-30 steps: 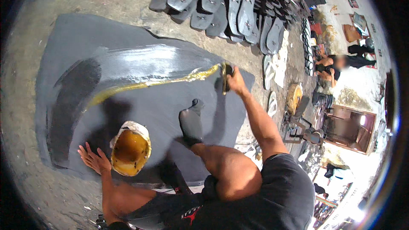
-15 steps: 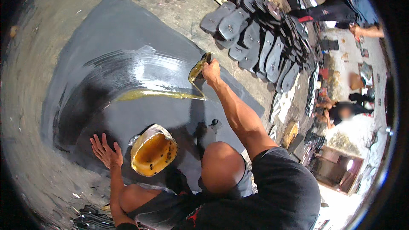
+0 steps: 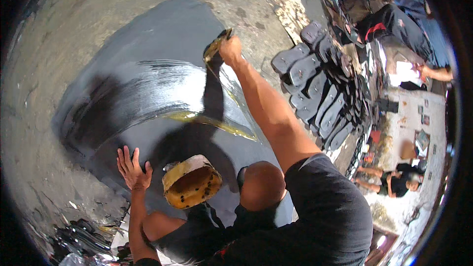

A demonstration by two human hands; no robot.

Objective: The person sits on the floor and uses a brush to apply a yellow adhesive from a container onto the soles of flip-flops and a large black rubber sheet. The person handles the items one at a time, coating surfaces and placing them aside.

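A large dark grey sheet (image 3: 162, 24) lies on the floor in front of me, with a wet, shiny band across its middle and a ridge of yellow glue (image 3: 185, 116) along the near side of that band. My right hand (image 3: 230, 50) grips a flat spreader (image 3: 213, 51) coated in yellow glue, at the sheet's far right edge. Palm down, my left hand (image 3: 134, 170) rests on the near left part of the sheet, fingers spread. Between that hand and my knee stands a glue-crusted tub (image 3: 183, 167) with amber glue and dark specks inside.
Many dark sandal soles (image 3: 305, 69) are piled on the floor to the right. Beyond them, a person in dark clothes (image 3: 394, 29) is at the upper right, and another person (image 3: 396, 182) sits by the wall. Black strips (image 3: 79, 239) lie at the lower left.
My right hand has moved the spreader farther away along the sheet's right edge, and glue now streaks that side. My left hand stays flat on the sheet. The whole view has turned somewhat.
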